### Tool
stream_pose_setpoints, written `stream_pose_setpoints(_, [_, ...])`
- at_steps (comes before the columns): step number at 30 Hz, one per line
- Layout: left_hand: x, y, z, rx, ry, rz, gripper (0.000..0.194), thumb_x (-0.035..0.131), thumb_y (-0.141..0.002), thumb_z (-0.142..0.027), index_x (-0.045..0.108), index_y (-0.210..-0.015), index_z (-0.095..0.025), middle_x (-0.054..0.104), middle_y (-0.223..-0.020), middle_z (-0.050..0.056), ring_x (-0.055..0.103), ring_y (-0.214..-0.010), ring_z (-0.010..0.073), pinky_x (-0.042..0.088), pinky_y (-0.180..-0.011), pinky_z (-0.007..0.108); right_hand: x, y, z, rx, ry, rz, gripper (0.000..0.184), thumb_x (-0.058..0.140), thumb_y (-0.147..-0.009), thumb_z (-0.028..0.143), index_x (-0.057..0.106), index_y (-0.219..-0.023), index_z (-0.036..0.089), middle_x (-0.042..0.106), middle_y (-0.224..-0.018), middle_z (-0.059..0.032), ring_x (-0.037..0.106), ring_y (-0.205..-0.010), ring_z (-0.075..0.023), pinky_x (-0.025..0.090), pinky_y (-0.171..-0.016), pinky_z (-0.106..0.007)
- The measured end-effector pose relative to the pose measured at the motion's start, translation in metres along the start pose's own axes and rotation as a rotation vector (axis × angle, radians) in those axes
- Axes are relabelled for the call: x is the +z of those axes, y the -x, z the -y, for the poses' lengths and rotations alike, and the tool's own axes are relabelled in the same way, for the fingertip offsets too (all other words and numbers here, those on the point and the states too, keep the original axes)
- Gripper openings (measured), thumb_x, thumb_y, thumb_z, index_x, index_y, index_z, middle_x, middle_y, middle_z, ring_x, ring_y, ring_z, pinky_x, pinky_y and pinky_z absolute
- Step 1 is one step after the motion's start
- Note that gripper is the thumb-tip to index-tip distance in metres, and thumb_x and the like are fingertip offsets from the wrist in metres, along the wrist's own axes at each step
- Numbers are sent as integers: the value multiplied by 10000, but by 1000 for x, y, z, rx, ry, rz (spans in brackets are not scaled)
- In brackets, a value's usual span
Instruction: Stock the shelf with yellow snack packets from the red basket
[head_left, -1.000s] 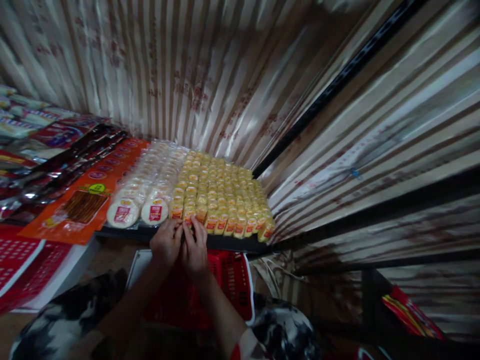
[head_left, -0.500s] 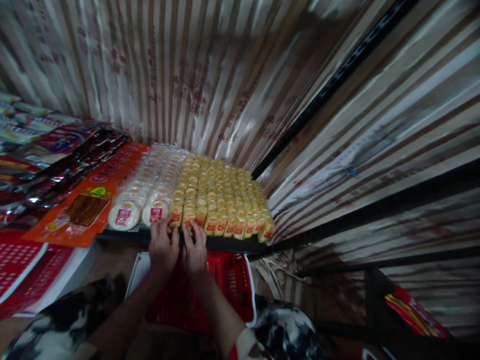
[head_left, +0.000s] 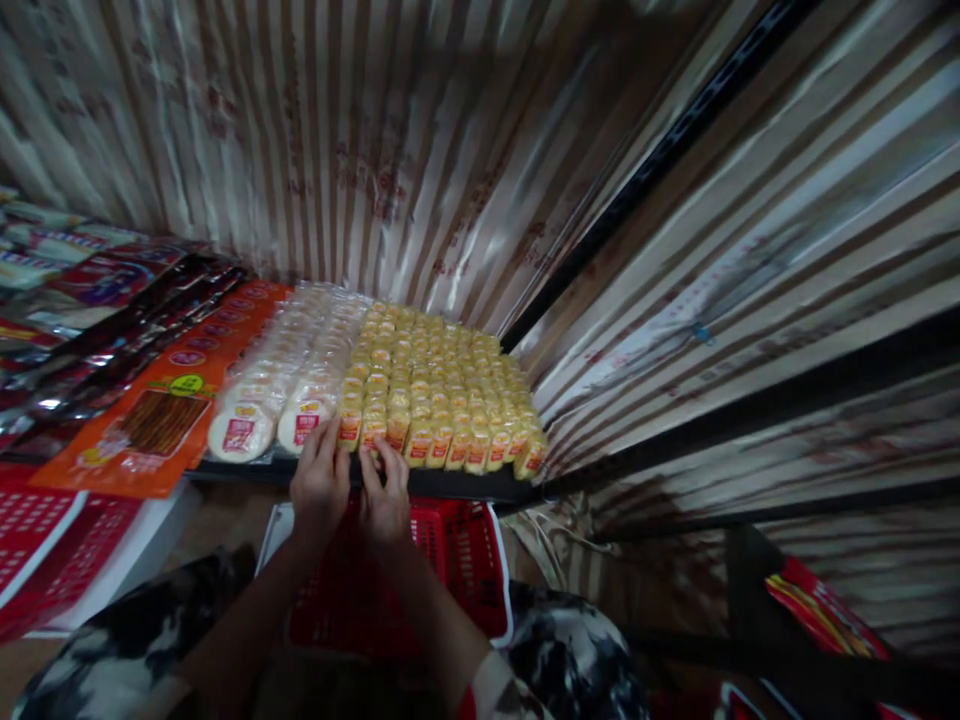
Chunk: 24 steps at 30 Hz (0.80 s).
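Note:
Small yellow-wrapped snack packs [head_left: 439, 385] with red labels stand in tight rows on a dark shelf. My left hand [head_left: 321, 490] is at the left front corner of these rows, its fingers along the side of the first yellow pack [head_left: 350, 425] and the thumb low at its front. Beside it, my right hand [head_left: 386, 495] has thumb and fingers on the lower part of the pack in the second row [head_left: 373, 425]. Both packs stand upright in their rows. White round crackers [head_left: 306, 425] in clear wrappers lie just left of my left hand.
An orange snack bag [head_left: 169, 420] and dark shiny bags [head_left: 97, 350] lie further left. Below the shelf's black front edge [head_left: 457, 487] stands a red basket [head_left: 450, 560] with a white rim. Striped curtain cloth [head_left: 337, 150] hangs behind, crossed by a black pole [head_left: 637, 190].
The view has shifted slightly, so the shelf goods appear a little further left. Both hands stay at the front of the same yellow packs, with little visible movement.

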<state>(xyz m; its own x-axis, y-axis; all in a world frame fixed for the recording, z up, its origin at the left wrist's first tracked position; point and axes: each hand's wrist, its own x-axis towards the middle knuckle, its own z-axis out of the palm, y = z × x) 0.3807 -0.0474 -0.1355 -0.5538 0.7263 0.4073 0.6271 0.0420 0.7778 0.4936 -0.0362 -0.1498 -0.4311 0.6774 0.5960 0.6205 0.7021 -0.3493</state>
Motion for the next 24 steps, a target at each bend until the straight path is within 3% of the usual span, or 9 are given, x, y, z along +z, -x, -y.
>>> stream_pose_setpoints(6, [-5,-1,-2,4,-25,52,458,473,-850,-296,470,-1299,-204,528,-1267,116,513,-1173,245,444,-976,372,2,-1,2,3,8,-40,548,399,-874,83,389,-1392,263,416,-1352,-118,353,-1258,-230,474,-933,-391])
stream_pose_setpoints(14, [-7,0,-9,15,-23,33,463,465,-851,-281,439,-1303,-185,532,-1240,128,501,-1175,247,429,-982,373,-3,-2,4,15,-34,-7,508,388,-852,82,470,-1339,197,413,-1356,-134,344,-1262,-234,413,-992,-427])
stream_pose_setpoints(20, [-9,2,-11,19,9,11,486,454,-850,-256,392,-1327,-182,558,-1200,115,568,-1057,208,466,-923,332,-7,-3,4,-29,-100,-29,497,366,-849,89,471,-1329,160,407,-1359,-141,342,-1266,-225,376,-1023,-448])
stream_pose_setpoints(24, [-9,2,-10,60,13,-2,467,441,-847,-230,419,-1311,-192,505,-1283,117,483,-1197,218,425,-984,333,-9,-4,8,-21,-110,-13,522,348,-848,85,429,-1357,165,412,-1368,-133,340,-1272,-222,366,-1029,-451])
